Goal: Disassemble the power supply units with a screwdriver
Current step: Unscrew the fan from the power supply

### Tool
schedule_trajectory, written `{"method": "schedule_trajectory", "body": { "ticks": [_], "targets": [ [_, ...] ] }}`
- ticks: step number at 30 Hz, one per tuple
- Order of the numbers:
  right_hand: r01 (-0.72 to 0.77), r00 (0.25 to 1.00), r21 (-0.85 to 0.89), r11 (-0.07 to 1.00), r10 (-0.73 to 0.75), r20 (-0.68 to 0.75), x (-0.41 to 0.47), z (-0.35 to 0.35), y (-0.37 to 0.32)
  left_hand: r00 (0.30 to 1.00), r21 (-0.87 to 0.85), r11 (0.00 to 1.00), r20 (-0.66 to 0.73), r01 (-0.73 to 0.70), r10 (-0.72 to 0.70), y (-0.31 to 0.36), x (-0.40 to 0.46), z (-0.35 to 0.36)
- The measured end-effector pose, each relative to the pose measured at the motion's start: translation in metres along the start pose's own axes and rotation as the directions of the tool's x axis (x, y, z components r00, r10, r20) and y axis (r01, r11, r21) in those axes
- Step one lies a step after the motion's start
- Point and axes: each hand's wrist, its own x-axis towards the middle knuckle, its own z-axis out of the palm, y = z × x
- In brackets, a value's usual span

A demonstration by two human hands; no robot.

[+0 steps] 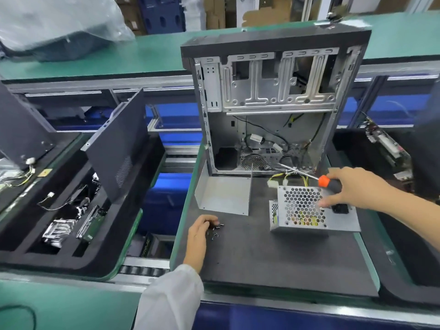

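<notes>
Silver perforated-metal power supply unit [312,210] lies flat on dark foam work mat [273,253], out of open grey steel computer case [266,103], cables trailing back inside. Right hand [352,189] grasps orange-and-black-handled screwdriver [329,182], fingertips resting on unit, likely steadying it. Left hand [200,232], fingers loosely curled, touches small dark loose screws [215,231], seemingly gathering them; grip cannot be told. Detached bent grey metal cover plate [223,196] lies aside, clearing access.

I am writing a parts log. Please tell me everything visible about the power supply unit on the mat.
The power supply is a silver metal box with a honeycomb grille, coloured parts showing through, and a black socket. It lies flat on the dark mat before the case. Yellow wires leave its rear. The right hand, holding the screwdriver, touches it.
</notes>
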Motion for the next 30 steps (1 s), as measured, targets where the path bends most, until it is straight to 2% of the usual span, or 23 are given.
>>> {"method": "schedule_trajectory", "body": {
  "ticks": [4,7,9,12,16,18,20,22,24,26,28,30],
  "targets": [
    [-0.055,0.983,-0.024,0.998,0.050,-0.176,-0.030,0.014,-0.006,0.996,-0.245,0.966,-0.017,0.079,-0.085,0.008,-0.001,0.004],
    [-0.076,0.954,-0.031,0.997,0.063,-0.292,-0.051,0.030,-0.010,0.995,-0.279,0.956,-0.010,0.088,-0.094,0.013,-0.005,0.006],
    [-0.082,0.924,-0.081,0.993,0.045,-0.380,-0.065,0.046,-0.013,0.998,-0.222,0.974,-0.038,0.043,-0.053,0.015,-0.008,0.010],
    [-0.025,0.868,-0.138,0.990,-0.048,-0.495,-0.083,0.077,-0.015,0.992,-0.069,0.992,-0.078,-0.103,0.097,0.020,-0.008,0.021],
    [0.037,0.755,-0.194,0.980,-0.155,-0.637,-0.083,0.109,-0.011,0.974,0.113,0.967,0.012,-0.228,0.228,0.037,-0.003,0.041],
    [0.016,0.740,-0.192,0.981,-0.141,-0.658,-0.077,0.127,-0.007,0.949,0.174,0.933,0.052,-0.314,0.310,0.052,-0.002,0.052],
    [-0.006,0.748,-0.179,0.984,-0.115,-0.654,-0.075,0.145,-0.004,0.924,0.222,0.899,0.161,-0.377,0.347,0.068,-0.001,0.067],
    [0.014,0.746,-0.100,0.995,-0.077,-0.661,-0.075,0.157,-0.002,0.905,0.276,0.874,0.268,-0.400,0.330,0.083,0.003,0.085],
    [0.070,0.740,0.004,0.998,-0.049,-0.671,-0.076,0.159,0.003,0.897,0.322,0.853,0.311,-0.411,0.315,0.097,0.011,0.103],
    [0.139,0.767,0.199,0.970,0.022,-0.641,-0.075,0.152,0.010,0.887,0.399,0.808,0.348,-0.433,0.304,0.107,0.022,0.125],
    [0.164,0.797,0.536,0.828,0.210,-0.567,-0.071,0.140,0.021,0.875,0.500,0.742,0.418,-0.447,0.245,0.114,0.034,0.149],
    [0.106,0.819,0.759,0.643,0.376,-0.433,-0.058,0.129,0.037,0.882,0.614,0.677,0.457,-0.405,0.113,0.121,0.047,0.169]
  ]
}}
